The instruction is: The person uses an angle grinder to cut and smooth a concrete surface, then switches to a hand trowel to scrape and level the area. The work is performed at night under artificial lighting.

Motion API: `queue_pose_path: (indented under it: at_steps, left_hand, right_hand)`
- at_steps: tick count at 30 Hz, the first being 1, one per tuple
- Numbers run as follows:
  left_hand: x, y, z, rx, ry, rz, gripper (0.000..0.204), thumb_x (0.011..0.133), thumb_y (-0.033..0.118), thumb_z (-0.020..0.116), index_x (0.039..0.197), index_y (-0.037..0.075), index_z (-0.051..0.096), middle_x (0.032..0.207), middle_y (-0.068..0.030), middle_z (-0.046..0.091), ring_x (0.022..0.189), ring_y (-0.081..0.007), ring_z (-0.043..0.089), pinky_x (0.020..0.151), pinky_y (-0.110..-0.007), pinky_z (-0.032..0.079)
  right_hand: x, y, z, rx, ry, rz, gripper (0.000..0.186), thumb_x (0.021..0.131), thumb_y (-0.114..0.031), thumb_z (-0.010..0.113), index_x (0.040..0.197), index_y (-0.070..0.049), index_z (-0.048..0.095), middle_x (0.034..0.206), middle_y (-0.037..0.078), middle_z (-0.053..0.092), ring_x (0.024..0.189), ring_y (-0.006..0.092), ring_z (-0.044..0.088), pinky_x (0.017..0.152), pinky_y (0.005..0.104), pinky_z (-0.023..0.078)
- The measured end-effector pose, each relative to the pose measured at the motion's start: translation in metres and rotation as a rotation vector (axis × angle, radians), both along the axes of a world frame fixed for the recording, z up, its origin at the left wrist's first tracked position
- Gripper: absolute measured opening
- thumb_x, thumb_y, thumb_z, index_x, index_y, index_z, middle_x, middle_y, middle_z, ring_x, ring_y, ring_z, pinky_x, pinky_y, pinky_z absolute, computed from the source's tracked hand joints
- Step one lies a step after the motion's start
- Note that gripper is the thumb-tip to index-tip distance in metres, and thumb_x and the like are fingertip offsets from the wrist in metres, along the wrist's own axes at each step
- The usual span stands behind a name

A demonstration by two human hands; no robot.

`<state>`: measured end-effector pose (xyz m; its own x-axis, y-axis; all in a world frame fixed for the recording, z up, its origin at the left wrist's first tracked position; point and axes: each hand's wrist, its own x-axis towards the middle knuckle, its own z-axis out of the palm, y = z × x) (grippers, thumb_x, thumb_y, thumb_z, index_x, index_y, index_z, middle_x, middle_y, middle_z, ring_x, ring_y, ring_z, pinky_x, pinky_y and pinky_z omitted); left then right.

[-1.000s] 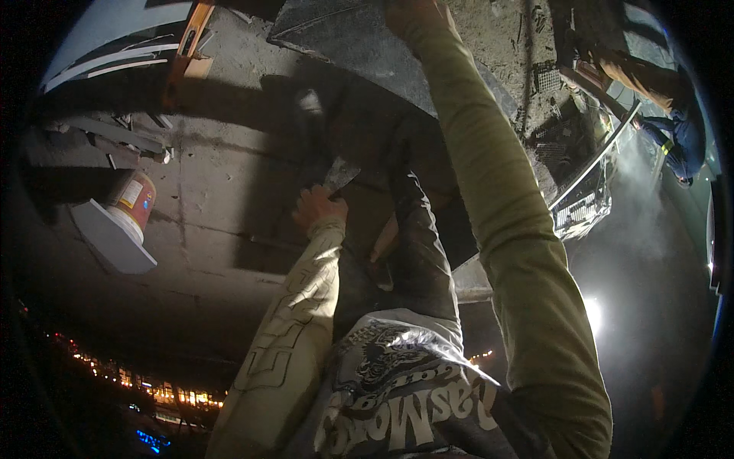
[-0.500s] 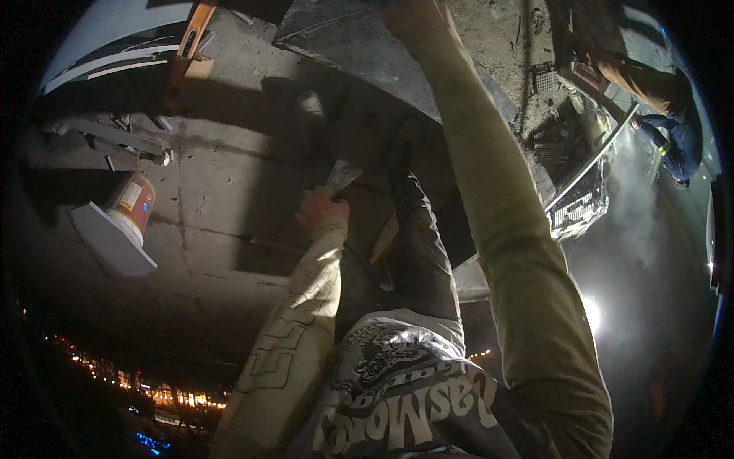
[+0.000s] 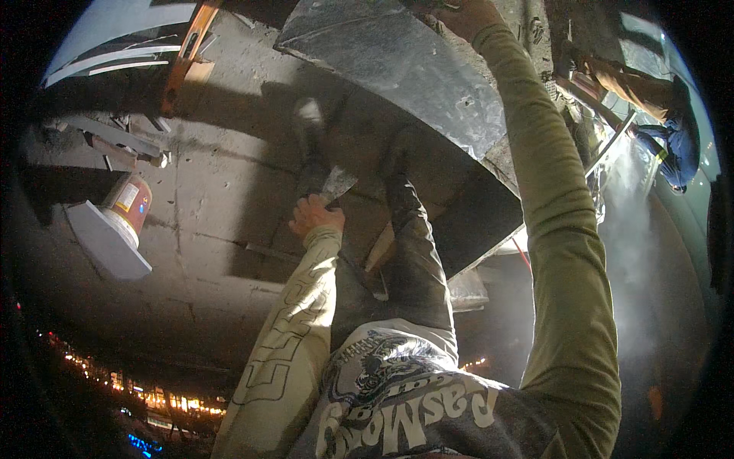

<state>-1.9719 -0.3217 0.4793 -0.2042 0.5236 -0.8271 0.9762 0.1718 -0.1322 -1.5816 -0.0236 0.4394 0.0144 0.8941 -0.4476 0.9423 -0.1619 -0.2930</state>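
Note:
Low in front of my legs, my left hand (image 3: 315, 216) is closed around the handle of a putty knife (image 3: 339, 183), its flat blade pointing away from me. My right arm reaches far forward. At the top edge of the view, my right hand (image 3: 468, 18) has its fingers curled over something dark that I cannot make out. Beneath that hand lies a large grey panel (image 3: 382, 69) with a dusty, smeared face. Its near edge casts a dark shadow over the floor by my feet.
To the left, a reddish bucket (image 3: 131, 200) lies beside a pale board (image 3: 107, 241). An orange level (image 3: 186, 57) and metal lengths (image 3: 115, 136) are farther off. At the right, a co-worker in blue (image 3: 677, 149) bends in drifting dust near debris.
My right hand has swung to the right across the panel, uncovering more of its grey face. My left hand with the putty knife has barely shifted.

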Motion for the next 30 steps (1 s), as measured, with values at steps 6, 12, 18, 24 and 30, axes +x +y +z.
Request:
queue_pose_path:
  at_steps: [6,12,18,24,30]
  left_hand:
    - [0.003,0.006,0.009,-0.002,-0.022,-0.04,0.042,0.08,0.031,0.075,0.116,0.011,0.067,0.118,-0.011,0.064,0.115,-0.0321,0.064,0.096,-0.052,0.048]
    - [-0.001,-0.001,-0.009,0.021,-0.013,-0.064,0.047,0.081,0.029,0.076,0.122,0.011,0.064,0.122,-0.0123,0.062,0.117,-0.0324,0.062,0.1,-0.054,0.046]
    - [0.0,0.011,0.009,-0.077,-0.043,-0.002,0.05,0.083,0.034,0.076,0.126,0.012,0.063,0.125,-0.0114,0.062,0.122,-0.0311,0.061,0.106,-0.054,0.044]
    - [-0.002,0.014,0.007,-0.101,-0.01,0.039,0.047,0.086,0.037,0.074,0.125,0.012,0.064,0.124,-0.0108,0.063,0.121,-0.0301,0.062,0.105,-0.052,0.045]
    - [-0.008,0.016,0.01,-0.137,-0.051,0.111,0.044,0.088,0.036,0.074,0.125,0.014,0.066,0.128,-0.0112,0.063,0.123,-0.0294,0.061,0.107,-0.053,0.045]
  right_hand:
    - [-0.087,-0.049,0.003,-0.202,-0.085,0.121,0.04,0.095,-0.043,0.057,0.131,-0.03,0.069,0.119,0.011,0.074,0.11,0.0393,0.07,0.101,0.0522,0.054]
    - [-0.007,-0.017,-0.016,-0.072,-0.196,0.207,0.05,0.089,-0.038,0.065,0.136,-0.021,0.068,0.119,0.018,0.074,0.11,0.0363,0.071,0.1,0.0443,0.054]
    - [-0.116,-0.071,0.027,-0.28,-0.09,0.032,0.046,0.095,-0.034,0.057,0.141,-0.036,0.061,0.109,0.018,0.074,0.106,0.0366,0.072,0.095,0.0489,0.057]
    - [-0.124,-0.071,0.01,-0.073,-0.015,-0.266,0.046,0.095,-0.033,0.056,0.141,-0.033,0.061,0.11,0.018,0.074,0.105,0.0396,0.07,0.094,0.05,0.056]
    - [-0.171,-0.056,0.039,-0.107,-0.044,-0.2,0.044,0.096,-0.034,0.055,0.14,-0.03,0.06,0.113,0.018,0.073,0.109,0.0396,0.069,0.096,0.0525,0.055]
